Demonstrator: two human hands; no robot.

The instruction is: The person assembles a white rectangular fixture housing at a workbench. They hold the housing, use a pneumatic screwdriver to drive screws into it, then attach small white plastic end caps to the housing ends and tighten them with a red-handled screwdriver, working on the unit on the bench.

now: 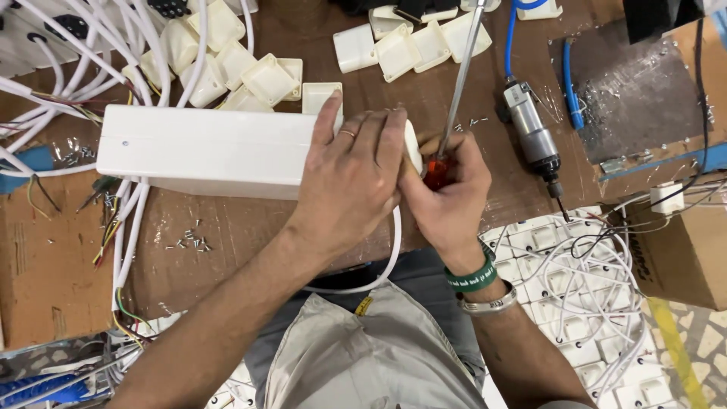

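A long white plastic box [204, 150] lies across the brown cardboard-covered bench [250, 227]. My left hand [352, 178] presses down over the box's right end, fingers spread. My right hand [447, 193] grips a screwdriver [454, 98] by its red-orange handle, right beside the left hand. The metal shaft points up and away from me. A white cable [390, 254] curls out from under the hands toward my lap.
Several small white plastic caps [265, 76] lie at the back. An air-driven screwdriver [534, 140] on a blue hose lies to the right. Loose screws [189, 241] sit near the front. White cables [98, 53] run at the left; white socket parts [575, 303] pile at the right.
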